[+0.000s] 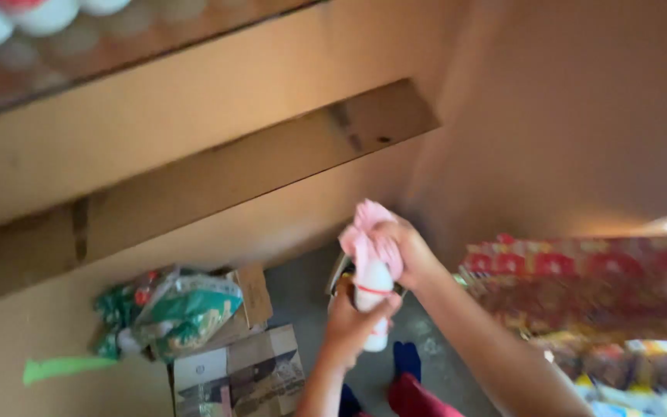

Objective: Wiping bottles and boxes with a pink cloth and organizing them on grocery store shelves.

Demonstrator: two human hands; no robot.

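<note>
My left hand (353, 320) grips the lower body of a small white bottle (374, 287) with a thin red band. My right hand (411, 251) presses a crumpled pink cloth (368, 235) over the bottle's top. Both hands meet in front of me, above a grey floor. The bottle's cap is hidden under the cloth. The frame is blurred by motion.
A large brown cardboard box (194, 162) with an open flap fills the upper left. Green and white plastic packs (171, 309) lie on flattened cartons (248, 371) at lower left. Red patterned packages (596, 282) are stacked at right. My feet (407, 378) show below.
</note>
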